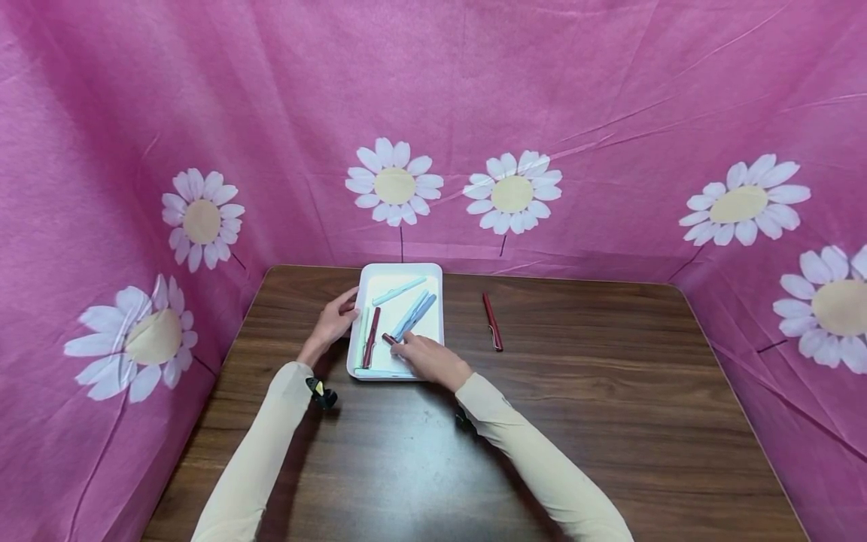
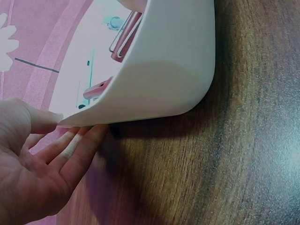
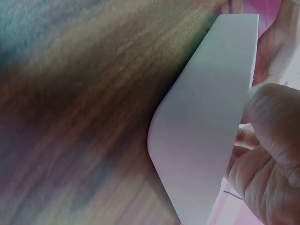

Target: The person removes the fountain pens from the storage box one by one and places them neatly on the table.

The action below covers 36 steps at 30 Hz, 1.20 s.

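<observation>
While left hand [image 1: 333, 320] steadies white tray [image 1: 433, 272], fingers straight | right hand [image 1: 428, 357] pinches dark red pen [image 1: 389, 339] | tabletop [image 1: 609, 391]

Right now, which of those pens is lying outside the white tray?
The dark red pen on the bare wooden table, right of the white tray. The other pens, red, blue and pale green, all lie inside it.

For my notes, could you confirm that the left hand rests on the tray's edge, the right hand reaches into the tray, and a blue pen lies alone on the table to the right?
Not quite: the lone pen on the table is dark red, as the head view shows. The left hand does rest on the tray edge, and the right hand reaches in.
</observation>
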Each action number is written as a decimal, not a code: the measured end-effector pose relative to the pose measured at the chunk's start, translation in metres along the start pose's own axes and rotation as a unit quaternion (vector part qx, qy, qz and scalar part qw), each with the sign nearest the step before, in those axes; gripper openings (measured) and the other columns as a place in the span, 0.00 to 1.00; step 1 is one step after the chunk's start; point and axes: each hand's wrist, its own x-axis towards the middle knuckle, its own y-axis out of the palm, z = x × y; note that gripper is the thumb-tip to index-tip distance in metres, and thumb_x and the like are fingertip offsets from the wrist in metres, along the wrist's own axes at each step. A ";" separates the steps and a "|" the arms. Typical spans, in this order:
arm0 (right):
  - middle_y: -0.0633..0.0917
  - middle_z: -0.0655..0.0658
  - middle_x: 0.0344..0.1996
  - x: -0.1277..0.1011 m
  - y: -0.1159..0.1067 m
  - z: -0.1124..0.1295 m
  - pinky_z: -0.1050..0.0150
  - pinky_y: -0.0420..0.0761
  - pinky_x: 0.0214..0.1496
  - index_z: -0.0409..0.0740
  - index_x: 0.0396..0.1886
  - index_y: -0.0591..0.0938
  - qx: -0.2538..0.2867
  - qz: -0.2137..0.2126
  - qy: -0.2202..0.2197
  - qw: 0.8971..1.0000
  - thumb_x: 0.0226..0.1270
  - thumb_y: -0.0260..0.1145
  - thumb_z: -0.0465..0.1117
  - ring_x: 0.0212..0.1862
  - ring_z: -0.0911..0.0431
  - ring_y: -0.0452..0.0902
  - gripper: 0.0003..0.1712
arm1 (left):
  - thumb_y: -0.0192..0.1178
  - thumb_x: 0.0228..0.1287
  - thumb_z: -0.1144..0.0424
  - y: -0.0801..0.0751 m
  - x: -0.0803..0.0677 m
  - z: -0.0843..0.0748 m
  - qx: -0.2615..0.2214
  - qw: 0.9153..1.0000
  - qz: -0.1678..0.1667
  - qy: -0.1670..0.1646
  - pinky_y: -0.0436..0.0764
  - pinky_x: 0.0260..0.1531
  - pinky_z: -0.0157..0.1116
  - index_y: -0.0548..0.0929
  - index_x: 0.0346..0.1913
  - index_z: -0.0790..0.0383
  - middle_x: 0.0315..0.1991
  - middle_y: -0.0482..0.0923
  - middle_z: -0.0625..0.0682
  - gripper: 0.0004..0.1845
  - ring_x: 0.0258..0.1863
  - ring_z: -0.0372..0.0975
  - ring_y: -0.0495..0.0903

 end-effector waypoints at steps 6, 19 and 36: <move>0.83 0.42 0.46 0.001 -0.002 -0.001 0.63 0.84 0.44 0.48 0.59 0.85 -0.033 0.003 -0.007 0.999 0.80 0.59 0.33 0.41 0.54 0.80 0.15 | 0.51 0.80 0.71 0.000 0.000 0.000 0.004 1.000 0.002 -0.004 0.88 0.53 0.50 0.62 0.82 0.58 0.69 0.73 0.72 0.31 0.64 0.60 0.77; 0.85 0.49 0.45 0.009 -0.006 -0.014 0.63 0.85 0.37 0.56 0.49 0.88 -0.193 -0.028 -0.096 0.976 0.73 0.63 0.34 0.39 0.56 0.82 0.14 | 0.51 0.80 0.70 -0.002 0.000 0.005 0.012 1.000 0.007 0.002 0.89 0.49 0.46 0.62 0.82 0.57 0.69 0.73 0.72 0.31 0.63 0.59 0.77; 0.84 0.51 0.54 0.001 -0.007 -0.038 0.65 0.84 0.48 0.59 0.53 0.90 -0.274 -0.089 -0.185 0.940 0.76 0.64 0.36 0.53 0.56 0.76 0.16 | 0.51 0.80 0.70 -0.002 0.001 0.003 0.016 1.000 0.011 0.008 0.87 0.52 0.45 0.62 0.82 0.58 0.69 0.73 0.72 0.31 0.64 0.58 0.77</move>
